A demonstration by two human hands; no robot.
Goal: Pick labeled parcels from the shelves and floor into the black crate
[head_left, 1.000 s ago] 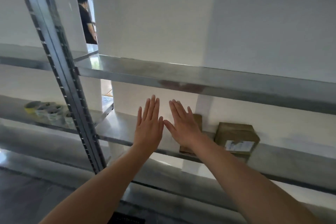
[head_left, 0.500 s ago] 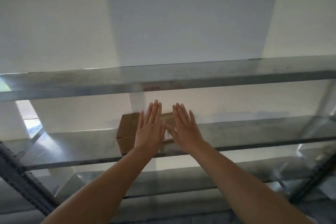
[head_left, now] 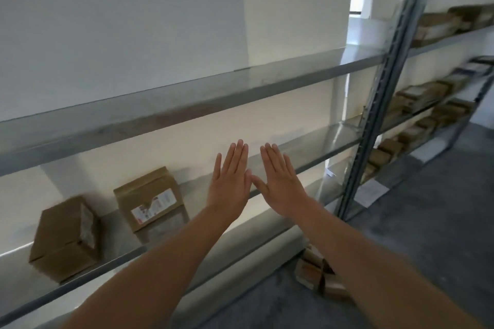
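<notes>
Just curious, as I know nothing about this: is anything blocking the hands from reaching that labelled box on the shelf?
Nothing visible does. The left hand and right hand are flat and empty to the right of the labelled box, with only bare shelf between. The black crate is out of view.

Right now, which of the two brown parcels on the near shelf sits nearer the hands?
The right-hand parcel, white label facing the camera; the other parcel stands farther left, label on its side.
</notes>
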